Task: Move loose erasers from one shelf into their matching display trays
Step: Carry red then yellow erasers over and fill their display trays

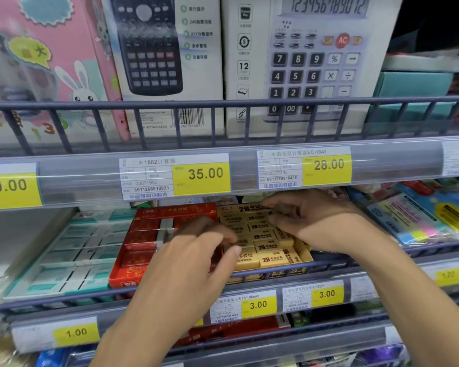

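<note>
Shelf (329,263), wire-fronted, at centre. Red tray (143,234) at 9 o'clock, touching yellow tray (304,254) at 3 o'clock; sorted by colour, probably for matching. Yellow erasers (265,246) packed in rows inside yellow tray. Left hand (186,271) at 6 o'clock, fingers curled at tray seam; hold unclear. Right hand (316,221) at 2 o'clock, fingers bent, half open, pressing erasers; nothing visibly held.

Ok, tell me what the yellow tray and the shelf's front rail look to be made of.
Yellow tray: probably printed cardboard, matte, with thin folded walls. Shelf rail: looks like metal wire coated dull grey-blue, given its thin, even bars; the coating type is unclear.
</note>
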Demonstrator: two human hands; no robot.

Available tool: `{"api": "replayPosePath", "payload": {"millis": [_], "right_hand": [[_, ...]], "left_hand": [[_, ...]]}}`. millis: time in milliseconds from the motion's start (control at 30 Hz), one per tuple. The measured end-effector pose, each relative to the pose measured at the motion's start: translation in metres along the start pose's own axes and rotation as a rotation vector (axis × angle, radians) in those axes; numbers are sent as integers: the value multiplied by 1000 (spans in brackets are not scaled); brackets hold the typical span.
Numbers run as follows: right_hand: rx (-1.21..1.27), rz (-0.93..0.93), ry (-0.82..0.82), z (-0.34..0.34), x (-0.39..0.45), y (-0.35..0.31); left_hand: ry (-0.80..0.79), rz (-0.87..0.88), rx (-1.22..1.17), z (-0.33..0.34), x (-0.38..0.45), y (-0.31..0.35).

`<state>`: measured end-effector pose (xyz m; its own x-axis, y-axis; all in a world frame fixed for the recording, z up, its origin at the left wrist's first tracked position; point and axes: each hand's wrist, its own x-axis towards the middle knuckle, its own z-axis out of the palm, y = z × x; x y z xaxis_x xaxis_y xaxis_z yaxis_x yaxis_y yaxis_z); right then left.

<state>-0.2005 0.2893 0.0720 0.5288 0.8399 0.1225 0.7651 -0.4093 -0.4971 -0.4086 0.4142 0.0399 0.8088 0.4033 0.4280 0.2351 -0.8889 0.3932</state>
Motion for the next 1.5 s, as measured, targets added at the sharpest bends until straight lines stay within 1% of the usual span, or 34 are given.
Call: {"api": "replayPosePath", "payload": {"millis": [100, 200, 333, 467, 600, 700, 800, 867, 967, 1267, 1433, 1500], "right_hand": [[-99, -38, -76, 9, 13, -13], [-167, -61, -121, 15, 19, -19], [-158, -73, -154, 15, 20, -22], [-32, -56, -211, 11, 21, -16], [58, -40, -193, 8, 23, -13], [51, -11, -166, 5, 22, -13], [-135, 24, -120, -1, 16, -11], [-279, 60, -128, -3, 11, -12], [-346, 97, -160, -2, 6, -17], [-312, 226, -140, 3, 10, -31], [-173, 282, -82, -2, 4, -32], [-182, 284, -74, -4, -1, -33]], "left_hand": [[8, -40, 33, -3, 0, 0], [-2, -62, 15, -4, -2, -1], [-14, -76, 10, -4, -2, -2], [-9, -82, 20, -2, -2, -1], [-11, -80, 1, -4, 0, 0], [-4, -75, 3, -5, 1, 0], [-19, -77, 25, -5, 1, -1], [-34, -74, 47, -5, 3, -2], [-57, -76, 76, -5, 4, -3], [-92, -54, 133, -2, 9, -5], [-95, -46, 131, -1, 10, -6], [-92, -35, 123, 0, 11, -5]]}}
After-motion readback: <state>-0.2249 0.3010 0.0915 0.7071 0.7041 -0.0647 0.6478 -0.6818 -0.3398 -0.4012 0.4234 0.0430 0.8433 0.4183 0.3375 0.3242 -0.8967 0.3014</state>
